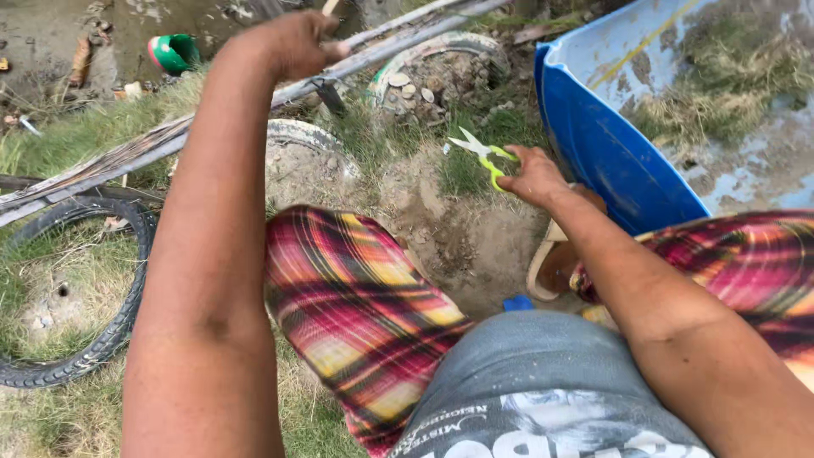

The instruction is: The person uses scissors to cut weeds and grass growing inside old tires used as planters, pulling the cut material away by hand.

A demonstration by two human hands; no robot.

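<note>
The right hand (532, 175) grips open green-handled scissors (485, 154) over the bare soil (475, 246), best kept pointed away from the left hand (292, 41), which pinches a thin stick (329, 7).

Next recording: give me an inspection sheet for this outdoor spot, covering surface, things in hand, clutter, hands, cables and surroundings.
Surface: bare dirt patch amid grass.
Things in hand: scissors with green handles, blades open, in the right hand; a thin stick rises from the left hand, mostly out of frame.
Clutter: old tyres, stones, a green cup on its side.
Hands: left closed in a fist, raised; right gripping the scissor handles.
Cables: nothing seen.
Surroundings: blue tub holding dry grass at right, grey pole running diagonally, muddy ground beyond.
</note>
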